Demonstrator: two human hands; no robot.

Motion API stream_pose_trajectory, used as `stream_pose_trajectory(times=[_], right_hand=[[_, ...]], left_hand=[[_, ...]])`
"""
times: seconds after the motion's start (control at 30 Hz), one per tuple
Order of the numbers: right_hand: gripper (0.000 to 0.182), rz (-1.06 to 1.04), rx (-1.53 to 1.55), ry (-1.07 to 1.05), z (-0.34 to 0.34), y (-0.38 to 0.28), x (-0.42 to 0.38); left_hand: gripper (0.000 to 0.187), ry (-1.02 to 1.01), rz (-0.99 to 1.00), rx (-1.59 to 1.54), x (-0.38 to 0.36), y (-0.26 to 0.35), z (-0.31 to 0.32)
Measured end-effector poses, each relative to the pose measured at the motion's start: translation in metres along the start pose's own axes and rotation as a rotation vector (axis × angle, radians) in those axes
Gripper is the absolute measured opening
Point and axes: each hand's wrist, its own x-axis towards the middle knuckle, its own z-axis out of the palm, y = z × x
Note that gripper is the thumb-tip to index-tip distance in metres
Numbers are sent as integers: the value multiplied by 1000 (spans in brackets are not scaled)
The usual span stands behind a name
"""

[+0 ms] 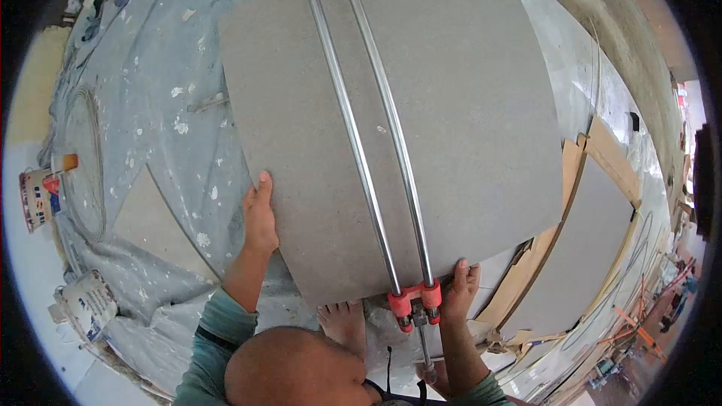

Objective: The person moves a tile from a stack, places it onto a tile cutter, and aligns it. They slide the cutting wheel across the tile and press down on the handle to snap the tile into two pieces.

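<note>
A large grey tile [481, 105] lies under the two steel rails of a tile cutter [382, 135]. My left hand [260, 218] grips the tile's left edge, its thumb along the edge and the other fingers partly hidden. At the near edge, my right hand [457, 292] holds the tile just right of the cutter's red carriage [415, 299]. A thin metal handle [426, 346] extends from that carriage toward me. The tile covers most of the cutter's base.
Cut tile pieces lie on the left [162, 222] and, beside cardboard, on the right [575, 244]. A stained plastic sheet [162, 113] covers the floor. Two buckets [89, 304] [36, 199] stand at the far left. A bare foot [342, 327] is by the tile's near edge.
</note>
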Motion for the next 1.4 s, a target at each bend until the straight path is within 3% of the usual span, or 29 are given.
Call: stream_pose_trajectory(times=[0.1,0.17,0.3,0.47,0.5,0.57,0.73,0.87,1.0,1.07,1.1,1.27,1.4], right_hand=[[20,-23,-95,3,-9,6,2],[20,-24,-105,21,-11,10,2],[21,-26,-112,21,6,-5,-5],[24,-77,-60,-4,-13,16,4],[26,-94,-107,-4,-15,17,5],[28,-82,-84,-7,-8,12,1],[41,-98,-76,10,0,4,2],[40,-96,-66,-1,-8,12,3],[28,-91,-102,-13,-6,9,1],[27,-74,-111,-11,-8,8,-3],[26,-24,-132,-19,-14,10,-4],[26,11,-200,13,-11,9,-4],[27,-22,-164,-1,-4,3,-6]], left_hand=[[95,-147,39,-96,2,3,-1],[101,20,-31,-11,9,0,-2],[102,68,-4,19,4,2,1],[93,-125,41,-42,3,4,-1],[93,-122,42,-37,-1,6,3],[84,112,-1,74,-8,10,9],[80,24,69,31,-3,2,5],[82,11,55,5,-3,4,6],[85,-81,56,-41,3,5,3],[81,118,1,-10,6,3,4],[81,120,-3,-13,9,-1,0],[85,-118,112,-103,13,1,-3],[80,-56,64,-66,2,10,4]])
